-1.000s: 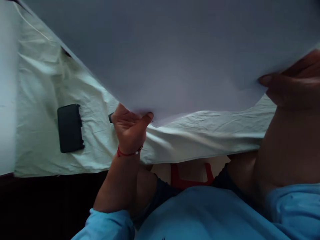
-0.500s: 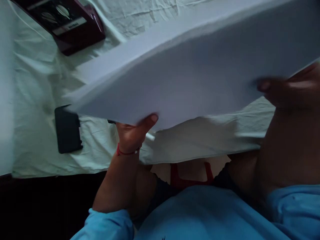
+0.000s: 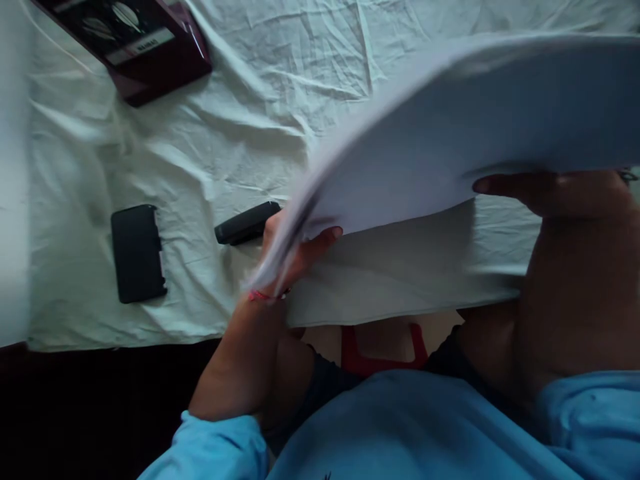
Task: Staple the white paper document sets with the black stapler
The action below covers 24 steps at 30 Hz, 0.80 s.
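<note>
a: what were the hands doing there?

b: both held a big sheet of white paper [image 3: 465,127] up over a table covered in a wrinkled pale cloth [image 3: 260,87]. the left hand [image 3: 295,250] pinched the sheet's near left corner, thumb on the underside. the right hand [image 3: 560,193] gripped the right edge with its fingers under the sheet.

a: was the paper flat?

b: no, bowed and blurred, clear of the cloth, covering the right half of the table.

a: so which step would you say it was?

b: i'd judge they were in the middle of handling the sheet in the air, not yet laying it down. it touched nothing but the hands.

a: what lay around?

b: a black marker [image 3: 246,223] on the cloth just beside the left hand, a black phone [image 3: 137,253] further left, and a dark red box [image 3: 135,47] at the far left corner, well apart.

a: and what would a next move need?

b: my guess: both grips would have to stay firm and level so the sheet wouldn't crease, and the left corner would have to clear the marker.
</note>
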{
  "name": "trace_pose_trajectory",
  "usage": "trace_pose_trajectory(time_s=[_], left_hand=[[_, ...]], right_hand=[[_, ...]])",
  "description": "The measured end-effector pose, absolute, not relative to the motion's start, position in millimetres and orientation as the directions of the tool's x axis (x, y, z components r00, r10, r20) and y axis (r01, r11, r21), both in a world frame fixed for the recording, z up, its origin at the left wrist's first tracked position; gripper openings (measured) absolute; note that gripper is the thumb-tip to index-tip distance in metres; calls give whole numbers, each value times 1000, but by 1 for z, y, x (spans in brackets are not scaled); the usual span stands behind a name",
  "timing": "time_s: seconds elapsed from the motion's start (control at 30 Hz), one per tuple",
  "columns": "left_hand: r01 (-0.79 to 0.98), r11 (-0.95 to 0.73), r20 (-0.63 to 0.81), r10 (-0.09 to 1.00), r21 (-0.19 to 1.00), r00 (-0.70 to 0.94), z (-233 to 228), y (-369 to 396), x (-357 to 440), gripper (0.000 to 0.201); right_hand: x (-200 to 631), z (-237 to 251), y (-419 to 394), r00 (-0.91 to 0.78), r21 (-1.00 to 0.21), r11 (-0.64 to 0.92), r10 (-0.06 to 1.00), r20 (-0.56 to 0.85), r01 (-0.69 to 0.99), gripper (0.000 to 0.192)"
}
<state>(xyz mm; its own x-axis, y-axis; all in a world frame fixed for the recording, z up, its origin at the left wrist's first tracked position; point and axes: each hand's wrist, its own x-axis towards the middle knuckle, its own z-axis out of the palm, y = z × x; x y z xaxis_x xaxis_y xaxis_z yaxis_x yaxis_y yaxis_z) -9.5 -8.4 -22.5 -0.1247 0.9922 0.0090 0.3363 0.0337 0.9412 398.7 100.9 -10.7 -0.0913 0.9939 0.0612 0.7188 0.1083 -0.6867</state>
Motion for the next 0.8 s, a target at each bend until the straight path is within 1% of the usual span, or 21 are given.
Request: trace_pose_trajectory(time_s=[0.07, 0.1, 0.13, 0.2, 0.27, 0.33, 0.43, 0.53, 0.6, 0.67, 0.73, 0.8], left_hand=[[347, 8, 49, 986, 938, -156, -20, -9, -6, 27], [339, 3, 60, 983, 941, -174, -20, -10, -6, 26], [331, 13, 52, 981, 943, -185, -19, -11, -6, 26], [340, 71, -2, 980, 938, -197, -18, -11, -7, 25], [389, 145, -82, 981, 910, -174, -17, -9, -8, 24], [422, 167, -113, 982, 891, -150, -15, -7, -8, 21], [468, 133, -66, 986, 873, -156, -12, -6, -6, 21], [544, 173, -57, 973, 821, -224, -14, -6, -6, 24], [587, 153, -5, 969, 795, -246, -18, -6, -8, 27], [636, 77, 64, 979, 768, -196, -23, -6, -10, 30], [663, 19, 89, 988, 748, -128, -25, -5, -11, 29], [662, 0, 102, 988, 749, -115, -26, -3, -9, 25]], right_hand=[[395, -9, 101, -75, -671, 149, 988, 138, 726, 73], [395, -8, 101, -48, -679, 164, 981, 186, 716, 72], [394, -8, 100, -25, -692, 159, 980, 200, 705, 72], [394, -7, 100, -5, -706, 94, 992, 127, 701, 76], [392, -4, 100, -30, -686, 24, 1000, 4, 727, 78], [387, 0, 100, -36, -683, 11, 999, -22, 730, 76], [381, 4, 99, 41, -714, -23, 999, 8, 700, 72], [380, 4, 99, 104, -662, -109, 993, -47, 741, 68], [380, 3, 99, 124, -645, -135, 990, -62, 752, 71], [380, 3, 99, 124, -661, -125, 991, -47, 740, 72], [379, 3, 99, 108, -662, -112, 993, -46, 741, 70], [377, 4, 98, 68, -643, -83, 997, -48, 761, 68]])
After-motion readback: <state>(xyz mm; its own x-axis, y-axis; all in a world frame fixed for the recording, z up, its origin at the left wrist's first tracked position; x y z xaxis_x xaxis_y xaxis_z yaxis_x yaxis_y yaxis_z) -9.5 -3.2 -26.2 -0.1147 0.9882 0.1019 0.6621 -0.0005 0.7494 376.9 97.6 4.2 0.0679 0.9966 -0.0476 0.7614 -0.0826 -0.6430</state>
